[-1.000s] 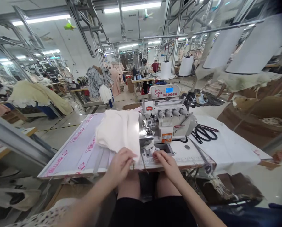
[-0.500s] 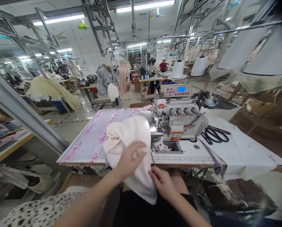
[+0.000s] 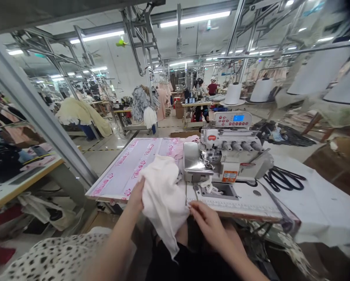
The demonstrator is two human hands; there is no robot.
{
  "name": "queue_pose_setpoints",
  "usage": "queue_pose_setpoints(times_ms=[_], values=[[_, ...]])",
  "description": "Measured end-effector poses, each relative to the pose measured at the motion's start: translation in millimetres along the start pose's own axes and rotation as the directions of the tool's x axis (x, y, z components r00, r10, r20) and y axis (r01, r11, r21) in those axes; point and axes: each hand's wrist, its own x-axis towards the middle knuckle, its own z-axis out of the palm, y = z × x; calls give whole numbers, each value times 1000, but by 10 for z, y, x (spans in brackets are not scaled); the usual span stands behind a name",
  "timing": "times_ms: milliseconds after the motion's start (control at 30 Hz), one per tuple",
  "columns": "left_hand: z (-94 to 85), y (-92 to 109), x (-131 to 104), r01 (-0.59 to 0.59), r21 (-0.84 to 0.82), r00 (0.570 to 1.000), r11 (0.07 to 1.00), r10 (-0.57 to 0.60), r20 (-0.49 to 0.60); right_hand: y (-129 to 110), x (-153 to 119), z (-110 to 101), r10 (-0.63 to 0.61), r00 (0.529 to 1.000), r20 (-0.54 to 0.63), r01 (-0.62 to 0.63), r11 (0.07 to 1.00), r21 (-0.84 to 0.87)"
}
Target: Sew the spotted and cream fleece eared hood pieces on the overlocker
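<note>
A white piece of fabric (image 3: 163,191) hangs bunched between my hands, over the front edge of the sewing table (image 3: 110,187) and down toward my lap. My left hand (image 3: 136,197) grips its left side, fingers partly hidden behind the cloth. At the right edge of the cloth, my right hand (image 3: 207,220) pinches the border between thumb and fingers. Just beyond, to the right, stands an overlock sewing machine (image 3: 230,152) with a lit blue display. The cloth lies in front of and left of its presser area, apart from the needle as far as I can see.
A black coiled cord (image 3: 284,179) lies right of the machine. Large white thread cones (image 3: 233,93) stand behind it. Spotted fabric (image 3: 54,257) lies at lower left, near a metal post (image 3: 46,105). Other people (image 3: 213,88) work at machines farther back.
My left hand has moved left from above the cloth to its left side and grasps it there. The cloth is turned and gathered differently. The view has swung left and up.
</note>
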Motion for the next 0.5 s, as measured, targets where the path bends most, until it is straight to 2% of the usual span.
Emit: queue_pose_setpoints(times_ms=[67, 133, 167, 200, 267, 333, 433, 500], values=[[-114, -19, -169, 115, -280, 993, 953, -119, 3, -2, 205, 11, -39, 999, -16, 38, 999, -34], [-169, -12, -340, 228, -571, 973, 789, -205, 105, 2, 410, 97, -81, 997, -8, 80, 996, -51], [-178, 1, -420, 270, -656, 963, 705, -203, 178, 2, 506, 161, -95, 995, -15, 94, 994, -57], [-176, 16, -492, 289, -684, 956, 670, -168, 239, -2, 594, 234, -101, 994, -28, 99, 993, -61], [-154, 41, -610, 280, -666, 946, 691, -80, 314, -26, 732, 402, -87, 995, -57, 85, 996, -34], [-118, 44, -694, 207, -615, 953, 760, -16, 301, -82, 798, 580, -39, 999, -27, 41, 994, 100], [-71, 17, -791, 113, -572, 972, 812, 28, 232, -209, 754, 826, 88, 984, 153, -144, 901, 408], [-72, 14, -853, 25, -449, 974, 893, 78, 211, -290, 670, 937, 146, 958, 246, -254, 830, 497]])
